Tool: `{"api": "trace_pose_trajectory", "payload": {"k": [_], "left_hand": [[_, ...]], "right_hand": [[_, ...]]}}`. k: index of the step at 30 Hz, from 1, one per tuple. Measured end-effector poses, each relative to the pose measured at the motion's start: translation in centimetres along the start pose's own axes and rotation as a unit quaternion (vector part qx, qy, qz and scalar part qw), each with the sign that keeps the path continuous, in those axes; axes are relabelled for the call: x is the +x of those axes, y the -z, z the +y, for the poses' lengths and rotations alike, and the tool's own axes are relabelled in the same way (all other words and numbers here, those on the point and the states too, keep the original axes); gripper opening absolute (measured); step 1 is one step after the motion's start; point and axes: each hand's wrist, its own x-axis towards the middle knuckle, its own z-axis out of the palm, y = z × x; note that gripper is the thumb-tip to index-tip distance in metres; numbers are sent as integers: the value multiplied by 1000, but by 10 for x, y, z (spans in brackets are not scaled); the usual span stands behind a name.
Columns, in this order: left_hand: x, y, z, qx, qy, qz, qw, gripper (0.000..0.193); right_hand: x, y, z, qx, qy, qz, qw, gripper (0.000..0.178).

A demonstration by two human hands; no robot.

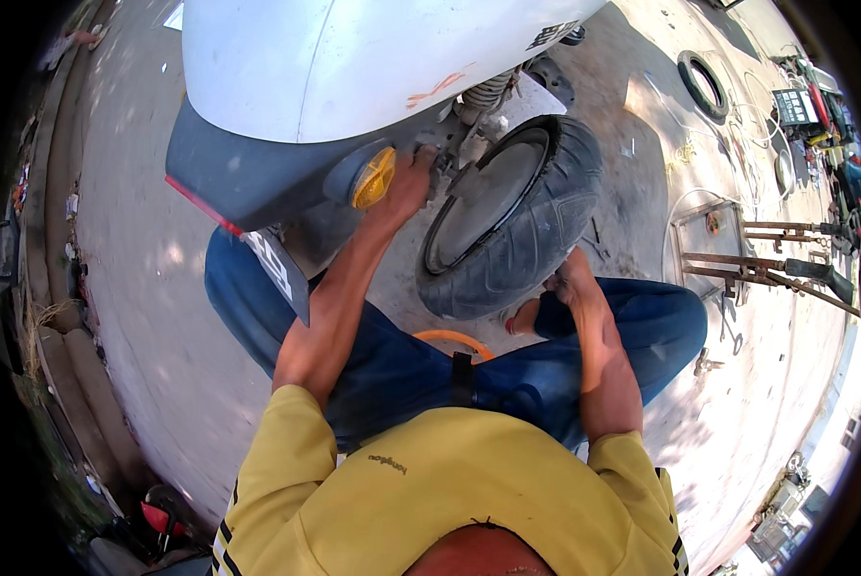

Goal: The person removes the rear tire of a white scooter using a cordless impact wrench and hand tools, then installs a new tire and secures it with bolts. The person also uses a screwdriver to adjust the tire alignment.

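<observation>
A wheel (pixel 526 216) with a black treaded tyre leans tilted under the rear of a white scooter (pixel 344 58). My right hand (pixel 571 278) is closed at the tyre's near right side, its fingertips partly hidden against the rubber. My left hand (pixel 413 182) reaches in past the orange turn signal (pixel 374 179) to dark metal parts beside the wheel's hub. Its fingers are curled there, but what they hold is hidden. A coil spring (pixel 489 93) shows above the wheel. The dark rear mudguard (pixel 248 178) and a number plate (pixel 279 273) hang beside my left forearm.
An orange hose (pixel 454 337) curves on the ground between my legs. Hand tools (pixel 597 238) lie right of the wheel. Further right are a metal frame with rusty bars (pixel 738 264), a loose tyre (pixel 702 86) and pale cord. A kerb (pixel 85 398) runs along the left.
</observation>
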Motion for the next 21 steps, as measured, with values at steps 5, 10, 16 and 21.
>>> {"api": "trace_pose_trajectory", "payload": {"k": [5,10,16,21], "left_hand": [[4,-1,-3,-18,-34,1,999,34],[12,1,-14,-42,-13,-21,999,33],[-3,1,-8,-74,8,-5,997,29],[-17,1,9,-97,13,-7,995,26]], "right_hand": [[0,-1,-6,19,-38,-22,999,33],[-3,-8,-11,-2,-14,12,1000,31],[-7,-2,-9,-62,62,27,996,34],[-12,-7,0,-31,134,65,988,46]]}}
